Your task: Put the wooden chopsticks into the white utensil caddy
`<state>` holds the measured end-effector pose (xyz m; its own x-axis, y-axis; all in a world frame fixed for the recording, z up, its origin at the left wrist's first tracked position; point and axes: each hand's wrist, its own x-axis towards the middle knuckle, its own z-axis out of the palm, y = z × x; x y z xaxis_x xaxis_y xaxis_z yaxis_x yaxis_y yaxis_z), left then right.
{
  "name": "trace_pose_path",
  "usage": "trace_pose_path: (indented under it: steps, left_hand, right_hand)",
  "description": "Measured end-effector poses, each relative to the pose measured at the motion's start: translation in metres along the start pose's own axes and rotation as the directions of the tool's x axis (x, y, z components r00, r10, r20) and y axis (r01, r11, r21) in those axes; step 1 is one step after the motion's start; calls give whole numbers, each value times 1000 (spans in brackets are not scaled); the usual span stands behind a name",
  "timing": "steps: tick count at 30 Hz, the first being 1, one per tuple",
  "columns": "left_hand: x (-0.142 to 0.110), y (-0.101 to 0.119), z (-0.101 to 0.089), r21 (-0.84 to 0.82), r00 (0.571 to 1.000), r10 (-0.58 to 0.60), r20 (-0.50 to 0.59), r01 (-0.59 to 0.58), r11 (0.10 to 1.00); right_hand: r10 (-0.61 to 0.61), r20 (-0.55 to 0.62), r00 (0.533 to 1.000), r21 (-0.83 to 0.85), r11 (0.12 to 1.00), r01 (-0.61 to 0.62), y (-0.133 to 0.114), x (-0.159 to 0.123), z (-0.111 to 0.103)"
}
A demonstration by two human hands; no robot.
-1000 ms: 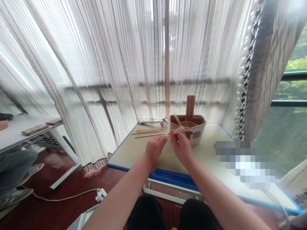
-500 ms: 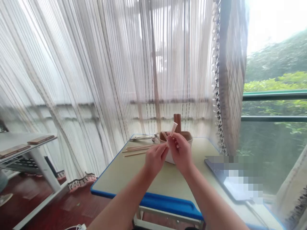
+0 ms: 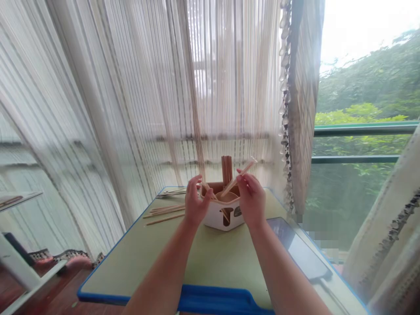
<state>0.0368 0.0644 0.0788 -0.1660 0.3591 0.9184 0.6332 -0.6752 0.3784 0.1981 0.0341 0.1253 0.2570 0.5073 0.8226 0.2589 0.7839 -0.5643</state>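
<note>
Clear-wrapped stick (image 3: 238,176) is mid-frame, slanting over the caddy (image 3: 218,218), upper end to the upper R, lower end by the caddy's inner divider. R hand (image 3: 252,199) pinches it btw thumb & fingertips, at the caddy's R side. L hand (image 3: 197,203) is at the caddy's L rim, thumb & fingers apart in an open curve, next to the light sticks (image 3: 210,191); can't tell if it touches them.

Caddy: white outside, brown inside, w/ compartments. Brown stick bundle (image 3: 226,169) stands upright at the back. Light sticks lean in the front L part; pale lengths also show thru the front cutout. Dark oval mark (image 3: 237,211) on the front wall, R of the cutout.

Table (image 3: 216,262) has a blue edge. L of the caddy: loose sticks (image 3: 166,210) lying flat, w/ metal utensils (image 3: 170,191) behind, partly hidden by L hand. Lower R of frame: flat dark device (image 3: 300,249) w/ cable.
</note>
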Motion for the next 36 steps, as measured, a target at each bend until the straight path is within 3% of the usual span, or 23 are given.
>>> trace_pose_path:
  steps: [3,6,12,15,19,27,33,36]
  left_hand:
    - [-4,-3,1,5,992,-60,107,60,998]
    - [-7,-3,0,8,982,-101,160,101,995]
    - [-10,1,-5,30,981,-60,182,55,998]
    - [-13,1,-5,32,982,-47,183,41,999]
    - [-16,0,-3,32,984,-43,173,38,999]
    - [-18,0,-1,73,991,-16,131,6,997]
    - [-21,5,2,118,996,-56,68,48,992]
    - [-21,8,2,156,998,-41,43,34,987]
  right_hand:
    - [-6,41,999,-25,1000,7,7,-8,3]
    - [-83,133,988,-135,986,101,16,-16,10]
    - [-185,341,921,-420,847,326,29,-30,17]
    - [-156,399,904,-497,791,356,30,-34,17]
    - [-148,423,894,-503,782,367,31,-36,18]
    - [-124,370,921,-449,844,294,36,-38,23]
    - [-112,194,975,-494,847,196,37,-40,25]
    - [-128,151,980,-516,836,188,36,-42,26]
